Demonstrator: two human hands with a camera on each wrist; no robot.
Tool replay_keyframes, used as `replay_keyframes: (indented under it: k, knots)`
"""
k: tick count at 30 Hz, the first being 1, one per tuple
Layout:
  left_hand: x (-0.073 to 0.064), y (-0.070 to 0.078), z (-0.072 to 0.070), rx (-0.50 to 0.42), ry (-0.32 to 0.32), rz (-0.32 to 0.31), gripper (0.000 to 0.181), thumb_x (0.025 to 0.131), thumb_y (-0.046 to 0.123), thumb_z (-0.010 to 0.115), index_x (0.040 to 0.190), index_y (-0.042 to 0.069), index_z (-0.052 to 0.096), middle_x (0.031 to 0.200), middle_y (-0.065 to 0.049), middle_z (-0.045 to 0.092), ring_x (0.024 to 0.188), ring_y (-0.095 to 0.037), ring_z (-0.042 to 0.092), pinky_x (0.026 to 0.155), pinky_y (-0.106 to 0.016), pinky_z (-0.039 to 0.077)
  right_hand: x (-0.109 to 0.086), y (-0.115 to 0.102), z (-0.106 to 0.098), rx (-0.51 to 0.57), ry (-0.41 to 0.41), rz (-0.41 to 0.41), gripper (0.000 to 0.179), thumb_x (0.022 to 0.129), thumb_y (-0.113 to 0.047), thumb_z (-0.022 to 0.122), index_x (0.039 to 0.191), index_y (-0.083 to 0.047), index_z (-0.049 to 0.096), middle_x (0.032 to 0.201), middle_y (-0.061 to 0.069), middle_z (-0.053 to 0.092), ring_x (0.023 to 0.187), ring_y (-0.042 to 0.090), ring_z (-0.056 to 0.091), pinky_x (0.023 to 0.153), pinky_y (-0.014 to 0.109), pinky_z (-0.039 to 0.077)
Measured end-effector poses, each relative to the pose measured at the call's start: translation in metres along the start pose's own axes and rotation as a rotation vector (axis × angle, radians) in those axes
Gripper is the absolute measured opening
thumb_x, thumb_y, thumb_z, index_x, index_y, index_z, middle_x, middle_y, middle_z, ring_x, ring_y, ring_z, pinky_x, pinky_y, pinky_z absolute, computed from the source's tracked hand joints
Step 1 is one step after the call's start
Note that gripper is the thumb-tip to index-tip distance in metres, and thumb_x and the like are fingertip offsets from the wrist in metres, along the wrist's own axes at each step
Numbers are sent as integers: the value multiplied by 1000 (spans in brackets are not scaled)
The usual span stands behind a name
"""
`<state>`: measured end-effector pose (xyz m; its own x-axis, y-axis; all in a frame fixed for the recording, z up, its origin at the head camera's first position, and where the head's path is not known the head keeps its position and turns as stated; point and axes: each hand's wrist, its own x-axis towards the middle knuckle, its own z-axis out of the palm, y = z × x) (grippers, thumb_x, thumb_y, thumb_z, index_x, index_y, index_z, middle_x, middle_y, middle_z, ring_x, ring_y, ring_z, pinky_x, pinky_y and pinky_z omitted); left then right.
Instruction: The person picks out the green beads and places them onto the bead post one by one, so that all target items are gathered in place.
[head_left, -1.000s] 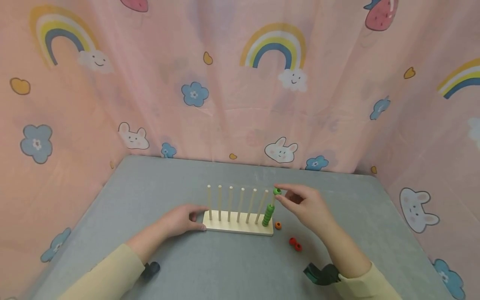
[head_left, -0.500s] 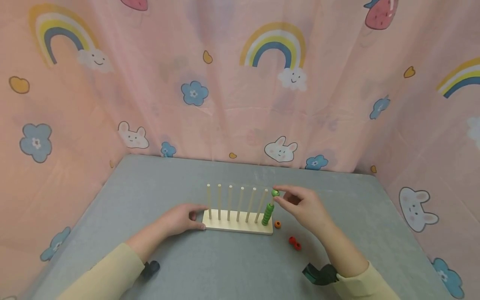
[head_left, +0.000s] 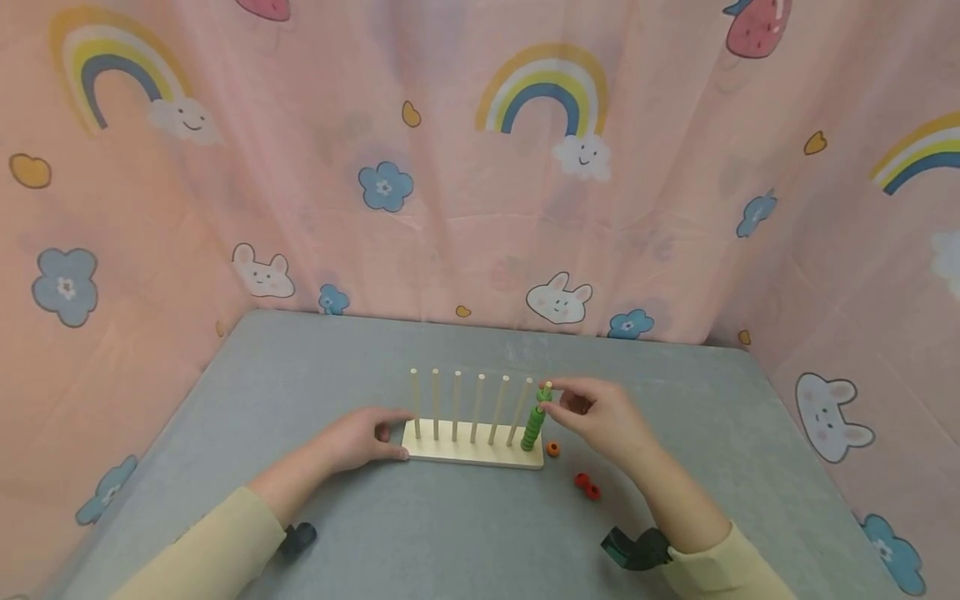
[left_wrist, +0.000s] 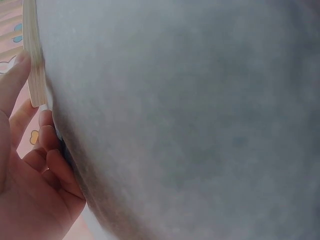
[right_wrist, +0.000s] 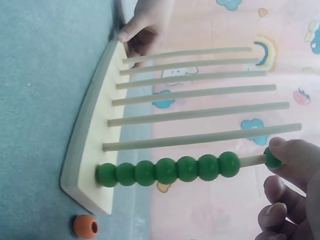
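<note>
A pale wooden peg board with a row of upright pegs stands on the table. Its rightmost peg carries a stack of several green beads. One more green bead is at the top of that peg, pinched between thumb and finger of my right hand. The peg's tip shows above this bead in the head view. At the board's left end my left hand grips it, thumb on the near side and fingers at the far side. In the left wrist view the thumb lies against the board's end.
An orange bead lies just right of the board. Nearer to me are two red beads side by side. A grey cloth covers the table. Behind it hangs a pink patterned curtain.
My right hand has lowered the green bead from above the rightmost peg onto its upper end. My left hand keeps its grip on the board.
</note>
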<state>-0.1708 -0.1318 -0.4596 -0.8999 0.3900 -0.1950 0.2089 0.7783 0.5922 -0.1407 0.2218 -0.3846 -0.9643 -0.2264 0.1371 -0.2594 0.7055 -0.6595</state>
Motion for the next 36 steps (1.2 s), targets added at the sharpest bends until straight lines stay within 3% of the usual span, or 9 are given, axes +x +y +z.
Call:
replay_keyframes:
  k: [17,31,36]
  knots:
    - [0,-2,0,20,9,20,55,79,34,84,130,21,67,71,2,50,65,-12,44,59,-30,33,-5,15,16,21,-41,-1,32,87,-22,78,119,-15,72,73,-6,57,69,15,52,58,27,45]
    - [4,-7,9,18,7,21,56,82,35,81,134,22,63,75,3,51,68,-12,45,60,-31,34,-32,43,15,-7,-83,52,36,88,-21,77,122,-11,70,68,-9,55,60,8,50,54,25,43]
    - [-2,-11,9,-9,38,35,56,85,34,78,136,19,61,84,5,53,75,-12,47,67,-33,39,-46,55,11,-39,-99,82,35,89,-22,76,121,-9,70,70,-9,56,61,7,50,55,25,44]
